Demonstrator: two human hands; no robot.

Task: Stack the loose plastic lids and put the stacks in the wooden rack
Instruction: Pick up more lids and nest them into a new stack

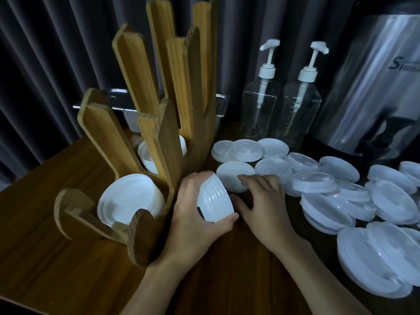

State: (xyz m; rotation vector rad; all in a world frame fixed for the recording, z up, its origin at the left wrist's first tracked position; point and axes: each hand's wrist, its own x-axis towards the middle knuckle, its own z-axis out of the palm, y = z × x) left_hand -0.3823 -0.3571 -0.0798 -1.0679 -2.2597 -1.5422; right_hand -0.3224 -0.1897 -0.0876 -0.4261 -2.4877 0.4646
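My left hand (193,214) grips a stack of white plastic lids (214,197), tilted on edge just right of the wooden rack (159,142). My right hand (261,201) rests beside the stack, its fingertips touching a single white lid (231,176) lying on the table. The rack's front slot holds a stack of lids (127,201), and a second stack (147,158) sits in the slot behind it. Several loose lids (341,194) lie scattered over the table to the right.
Two clear pump bottles (261,105) (300,108) stand behind the lids. A large steel drinks urn (372,87) fills the back right. A metal container (218,110) sits behind the rack. Dark curtain hangs behind the wooden table (56,258).
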